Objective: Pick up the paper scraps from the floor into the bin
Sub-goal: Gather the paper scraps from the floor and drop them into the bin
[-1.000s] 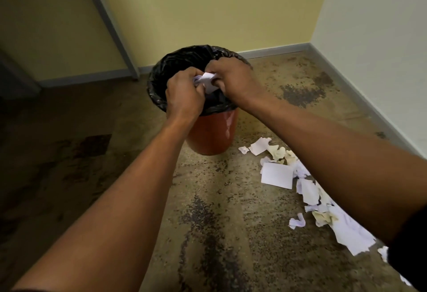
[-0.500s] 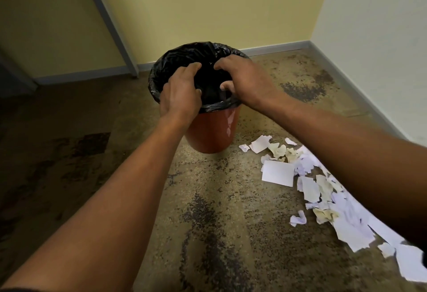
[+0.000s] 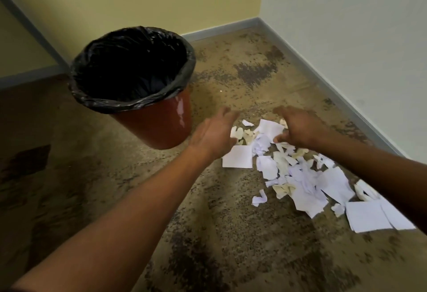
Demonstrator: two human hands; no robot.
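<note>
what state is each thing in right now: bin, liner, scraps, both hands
bin: upright on the floor, open top
black liner: folded over the bin's rim
paper scraps: scattered on the floor right of the bin
left hand: open, holds nothing
right hand: fingers down over the scraps, grip unclear

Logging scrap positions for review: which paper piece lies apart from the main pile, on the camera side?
The small curled scrap, alone on bare floor beside the main pile.

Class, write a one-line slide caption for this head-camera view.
Two open hands, left and right, reach toward paper scraps beside a lined red bin.
</note>
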